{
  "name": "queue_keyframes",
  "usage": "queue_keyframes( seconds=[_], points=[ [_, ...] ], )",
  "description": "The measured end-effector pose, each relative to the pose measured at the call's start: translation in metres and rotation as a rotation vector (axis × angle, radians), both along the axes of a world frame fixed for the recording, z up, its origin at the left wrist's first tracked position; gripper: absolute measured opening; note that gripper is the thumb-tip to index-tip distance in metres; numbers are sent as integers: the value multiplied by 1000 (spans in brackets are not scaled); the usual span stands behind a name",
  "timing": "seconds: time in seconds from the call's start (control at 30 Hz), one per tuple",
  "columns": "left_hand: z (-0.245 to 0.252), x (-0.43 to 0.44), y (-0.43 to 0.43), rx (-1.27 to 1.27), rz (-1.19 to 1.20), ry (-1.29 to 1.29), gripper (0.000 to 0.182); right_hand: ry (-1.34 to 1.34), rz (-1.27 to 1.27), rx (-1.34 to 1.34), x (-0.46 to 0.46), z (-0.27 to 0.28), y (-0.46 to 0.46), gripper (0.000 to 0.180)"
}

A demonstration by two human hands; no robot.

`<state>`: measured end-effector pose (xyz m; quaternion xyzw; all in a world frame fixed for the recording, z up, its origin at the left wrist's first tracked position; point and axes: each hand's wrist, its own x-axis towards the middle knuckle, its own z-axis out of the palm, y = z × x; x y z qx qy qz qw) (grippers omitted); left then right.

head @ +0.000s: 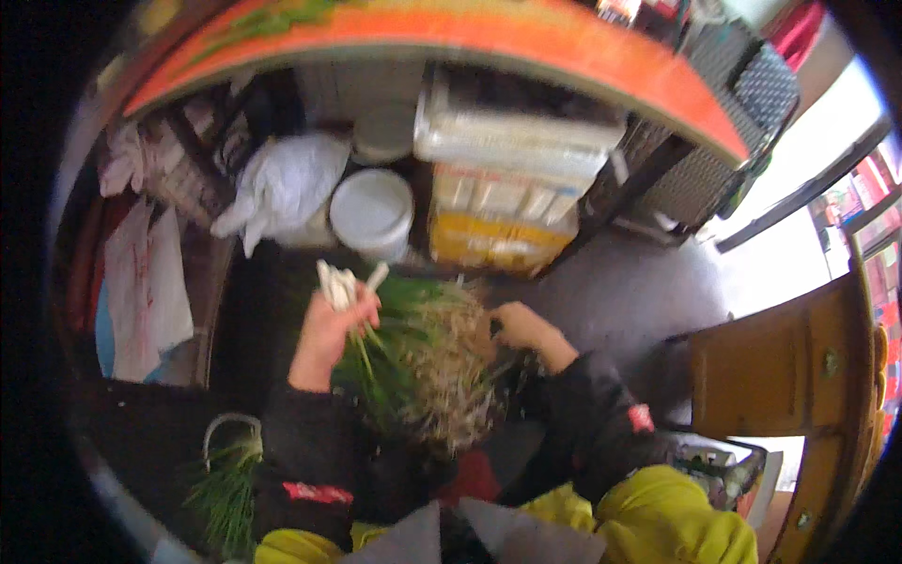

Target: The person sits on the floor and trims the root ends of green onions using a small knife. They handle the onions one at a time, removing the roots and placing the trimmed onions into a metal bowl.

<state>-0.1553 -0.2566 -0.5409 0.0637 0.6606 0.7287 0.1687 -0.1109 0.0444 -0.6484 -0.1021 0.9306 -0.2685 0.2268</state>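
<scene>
My left hand point(328, 335) is closed around a small bunch of pale stalks point(338, 287), probably spring onions. Their white ends stick up past my fingers, and thin green leaves hang below. Under and beside it lies a heap of long green leaves point(377, 352). A pile of dry, straw-coloured roots and stems point(451, 388) adjoins those leaves on the right. My right hand point(532, 330) is at the pile's right edge, fingers curled. Something small and dark shows at its fingertips, too blurred to name. Another bunch of green stalks point(236, 486) rests at lower left beside my left sleeve.
An orange tabletop point(493, 32) spans the far side, with greens on its left. Beneath it are a white plastic bag point(289, 176), a white bucket point(370, 211), a foam box point(514, 134) and a yellow carton point(500, 240). A wooden cabinet point(761, 366) stands right.
</scene>
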Motion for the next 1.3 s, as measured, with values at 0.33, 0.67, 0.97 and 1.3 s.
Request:
queue_keyframes(
  seconds=[0.33, 0.67, 0.97, 1.3],
  points=[
    [-11, 14, -103, 44, 346, 155, 16, -605, 705, 397, 67, -210, -27, 32],
    [-21, 25, -134, 10, 259, 8, 25, -57, -152, 125, -26, -272, -78, 13],
    [-22, 26, -101, -155, 317, -61, 26, -36, -151, -2, -39, -252, -69, 40],
    [-47, -5, -18, -257, 99, 54, 21, 86, -353, -481, -64, -57, -32, 33]
  ],
)
